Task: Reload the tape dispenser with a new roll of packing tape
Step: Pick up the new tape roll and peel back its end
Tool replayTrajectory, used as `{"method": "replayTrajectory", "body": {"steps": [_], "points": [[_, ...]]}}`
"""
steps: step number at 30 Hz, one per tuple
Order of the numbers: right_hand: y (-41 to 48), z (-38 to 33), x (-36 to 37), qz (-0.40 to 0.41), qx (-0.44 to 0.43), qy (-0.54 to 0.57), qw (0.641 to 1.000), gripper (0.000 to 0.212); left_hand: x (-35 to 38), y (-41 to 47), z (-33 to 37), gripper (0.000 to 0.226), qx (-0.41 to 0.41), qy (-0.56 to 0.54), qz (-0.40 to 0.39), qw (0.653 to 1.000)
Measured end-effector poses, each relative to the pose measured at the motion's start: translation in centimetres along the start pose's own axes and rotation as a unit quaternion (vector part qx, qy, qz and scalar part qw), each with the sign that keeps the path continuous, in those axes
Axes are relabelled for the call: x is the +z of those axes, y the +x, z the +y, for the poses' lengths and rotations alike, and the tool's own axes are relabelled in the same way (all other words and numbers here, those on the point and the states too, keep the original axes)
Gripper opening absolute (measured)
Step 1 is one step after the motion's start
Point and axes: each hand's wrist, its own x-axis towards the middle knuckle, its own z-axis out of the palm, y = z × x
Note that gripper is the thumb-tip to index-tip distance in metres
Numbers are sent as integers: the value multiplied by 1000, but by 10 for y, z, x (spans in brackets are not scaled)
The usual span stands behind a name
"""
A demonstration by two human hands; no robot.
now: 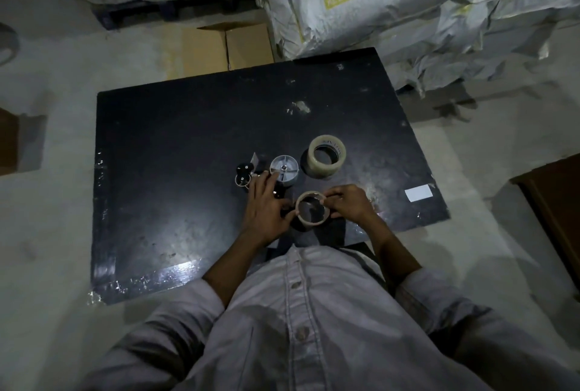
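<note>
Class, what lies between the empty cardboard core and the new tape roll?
Only bare dark tabletop separates the core from the roll, in the head view.

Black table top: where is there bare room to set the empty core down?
The black table is bare across its left half and far side beyond the new tape roll. Another free patch lies between that roll and the white label. It is crowded around the dispenser, both hands and the empty core.
</note>
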Motion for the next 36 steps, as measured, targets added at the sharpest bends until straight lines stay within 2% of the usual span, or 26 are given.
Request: {"method": "replayTrajectory", "body": {"steps": [5,8,12,17,21,23,26,28,30,31,32,34,36], "points": [[11,-9,-16,7,-46,2,999,23,-1,6,15,22,-21,-50,63,997],[20,-16,-20,38,-102,-57,992,19,3,9,20,18,-37,-72,100,992],[36,-24,-30,73,-169,-140,973,24,4,10,26,15,-81,-74,106,988],[52,-45,-45,97,-258,-274,922,41,3,15,44,13,-145,-80,105,981],[68,-45,-39,35,-230,-475,849,64,11,16,57,14,-171,-89,122,974],[71,-47,-31,17,-236,-501,833,60,12,14,62,14,-185,-89,128,970],[71,-53,-28,38,-257,-462,848,36,6,8,61,14,-217,-90,138,962],[73,-58,-31,48,-233,-388,891,32,-3,9,61,16,-256,-124,152,946],[68,-69,-36,15,-161,-198,967,33,-19,17,65,19,-298,-199,164,919],[64,-76,-40,-14,-121,-66,990,34,-30,23,69,22,-317,-261,160,898],[60,-83,-44,-47,-86,60,993,34,-41,30,73,28,-336,-332,146,869],[46,-96,-51,-114,-66,220,967,37,-62,43,77,43,-338,-440,109,825],[33,-106,-56,-166,-60,288,941,41,-76,54,77,47,-306,-456,81,832]]}}
